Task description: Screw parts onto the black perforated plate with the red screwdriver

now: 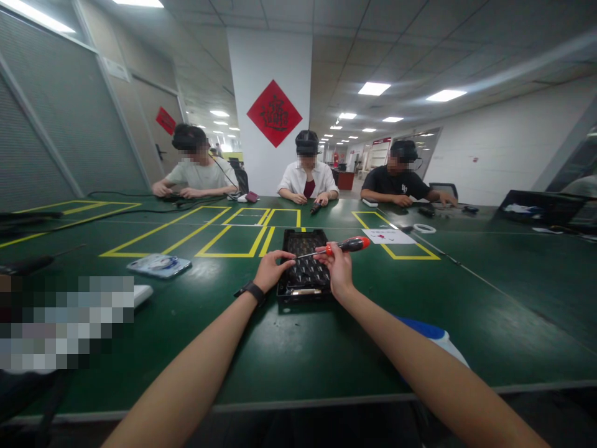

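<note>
My right hand (339, 270) holds a screwdriver (355, 244) with a red and black handle, its fingers closed near the collar where the thin metal shaft starts. The shaft points left, nearly level. At its tip, the thumb and forefinger of my left hand (274, 269) are pinched together; any small piece between them is too small to make out. Both hands are above a black rectangular case (282, 291) on the table. Rows of small shiny metal pieces (305, 271) lie inside it, and a longer silvery piece (305, 291) is at its near end.
On the green table (298, 354) are yellow tape outlines, a phone (159, 265) at left, another screwdriver (28, 266) at far left, and a paper sheet (388, 236) at right. A blue and white object (431, 333) is partly behind my right forearm. Three people sit across.
</note>
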A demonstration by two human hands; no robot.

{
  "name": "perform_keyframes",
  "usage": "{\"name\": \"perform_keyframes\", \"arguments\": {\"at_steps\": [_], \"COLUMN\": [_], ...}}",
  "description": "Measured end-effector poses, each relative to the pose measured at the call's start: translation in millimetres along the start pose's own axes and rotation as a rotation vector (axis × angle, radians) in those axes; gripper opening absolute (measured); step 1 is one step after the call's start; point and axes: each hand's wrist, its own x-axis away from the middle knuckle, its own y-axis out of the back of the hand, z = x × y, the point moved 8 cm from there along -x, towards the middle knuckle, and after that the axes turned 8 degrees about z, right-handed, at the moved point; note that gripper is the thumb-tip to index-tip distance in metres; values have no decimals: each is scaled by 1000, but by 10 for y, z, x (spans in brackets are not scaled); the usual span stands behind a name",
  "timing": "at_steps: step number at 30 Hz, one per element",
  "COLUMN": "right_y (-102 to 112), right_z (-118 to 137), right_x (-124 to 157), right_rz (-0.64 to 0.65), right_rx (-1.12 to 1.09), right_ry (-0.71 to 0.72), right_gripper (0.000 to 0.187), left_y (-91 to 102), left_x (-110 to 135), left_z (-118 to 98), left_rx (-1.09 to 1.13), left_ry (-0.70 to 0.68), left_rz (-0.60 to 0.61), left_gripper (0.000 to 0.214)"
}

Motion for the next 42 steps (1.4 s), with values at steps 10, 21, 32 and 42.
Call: {"name": "perform_keyframes", "arguments": {"at_steps": [10,21,32,42], "right_y": [-29,-59,-333,-107], "right_z": [40,58,257,403], "right_x": [25,17,149,180], "right_rz": [6,35,230,-34], "right_rx": [28,36,243,355], "right_ry": [0,9,102,229], "right_gripper": [27,26,21,26], "left_y": [-6,-10,-49,188], "left_x": [-6,-5,-3,113], "left_z": [1,-35,-133,-499], "left_rx": [-12,-15,-25,119], "left_ry": [-16,-24,-93,-56], "left_rz": [12,17,100,-99], "left_gripper": [24,22,21,55]}}
